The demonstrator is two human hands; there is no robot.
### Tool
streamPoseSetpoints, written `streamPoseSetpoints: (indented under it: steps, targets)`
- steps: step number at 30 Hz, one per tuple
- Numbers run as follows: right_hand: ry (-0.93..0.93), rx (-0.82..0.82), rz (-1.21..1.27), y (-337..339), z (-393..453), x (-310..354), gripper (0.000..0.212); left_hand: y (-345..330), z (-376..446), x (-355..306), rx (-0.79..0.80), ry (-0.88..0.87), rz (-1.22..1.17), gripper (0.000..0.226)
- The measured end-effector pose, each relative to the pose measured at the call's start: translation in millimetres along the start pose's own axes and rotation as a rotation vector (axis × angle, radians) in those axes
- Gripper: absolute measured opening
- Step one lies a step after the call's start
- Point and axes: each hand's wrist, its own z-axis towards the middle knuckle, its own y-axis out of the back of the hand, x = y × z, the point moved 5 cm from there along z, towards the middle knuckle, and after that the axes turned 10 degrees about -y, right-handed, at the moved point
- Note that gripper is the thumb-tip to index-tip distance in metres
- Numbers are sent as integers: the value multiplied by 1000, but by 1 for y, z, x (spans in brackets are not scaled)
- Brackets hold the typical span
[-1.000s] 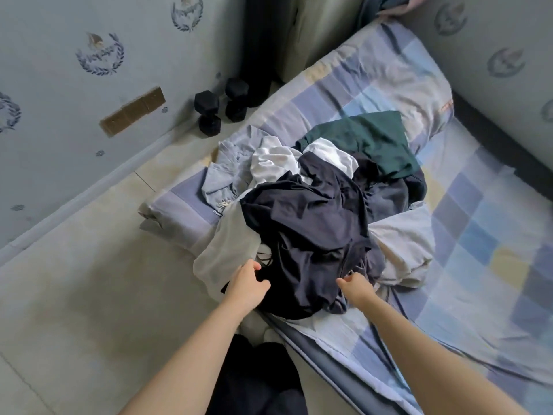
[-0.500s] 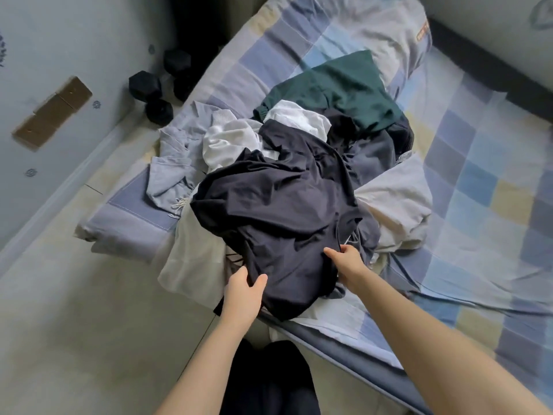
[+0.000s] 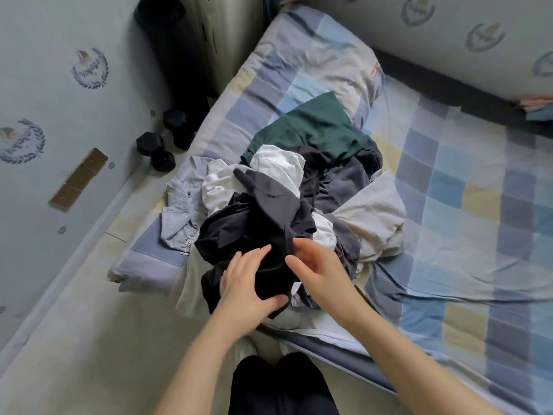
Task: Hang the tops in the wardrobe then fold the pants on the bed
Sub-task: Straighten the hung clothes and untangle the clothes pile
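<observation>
A heap of clothes lies on the near corner of the bed (image 3: 449, 205), which has a blue, grey and yellow checked sheet. On top is a black garment (image 3: 254, 226), bunched up. My left hand (image 3: 248, 283) grips its near edge, thumb under the cloth. My right hand (image 3: 317, 265) holds the same garment from the right, fingers curled into a fold. Around it lie a white top (image 3: 278, 166), a dark green garment (image 3: 317, 127), a light grey-blue piece (image 3: 182, 202) and a beige piece (image 3: 374, 217).
Black dumbbells (image 3: 158, 148) stand on the floor by the left wall. A dark gap and a tall pale panel (image 3: 227, 34) rise at the back, left of the pillow (image 3: 323, 55). My dark-trousered legs (image 3: 278, 384) stand at the bed's edge.
Both hands have moved inward and up onto the black garment and now grip it. The garment is gathered into a tighter bunch than before.
</observation>
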Motion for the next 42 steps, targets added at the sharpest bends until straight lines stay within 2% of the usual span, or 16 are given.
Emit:
streamPoseSetpoints:
  steps: [2,4,5,10,14,16,18,20,24,28,33,35,37,39,40,42]
  targets:
    - [-16,23,43,-7,-12,19,29,-2,0,-29,-47,-34,-68,59]
    - [22,-2,70,-5,-19,33,35,10,-1,-42,-259,-20,-204,25]
    - [62,-22,55,-2,-21,39,38,17,-3,-45,-334,-14,-267,16]
    - [179,-85,-260,20,-9,44,58,48,-22,-58,-420,8,-638,34]
    - [97,35,-595,5,9,20,59,73,-45,-77,-475,25,-830,21]
    - [28,75,-704,-8,13,7,52,87,-57,-91,-462,3,-894,15]
    - [10,23,-736,-13,14,7,31,104,-72,-101,-456,-40,-929,22]
    - [-1,9,-642,-14,11,19,9,127,-86,-107,-493,-71,-862,17]
    - [34,55,-424,-1,-9,56,27,173,-119,-98,-659,-70,-676,9]
    - [80,-17,-197,20,-39,104,16,200,-155,-90,-777,-2,-377,21]
    - [306,-42,-62,18,-89,169,19,203,-207,-100,-955,77,-302,6]
    - [429,-125,-171,15,-112,193,16,200,-234,-111,-1066,106,-275,7]
    - [575,-290,-437,16,-130,213,7,191,-262,-122,-1169,131,-241,9]
    - [627,-361,-624,12,-139,224,22,175,-288,-132,-1266,162,-217,11]
    - [594,-286,-643,6,-139,223,31,166,-298,-135,-1298,171,-212,12]
    - [409,106,-428,-18,-141,214,42,145,-321,-145,-1371,194,-181,12]
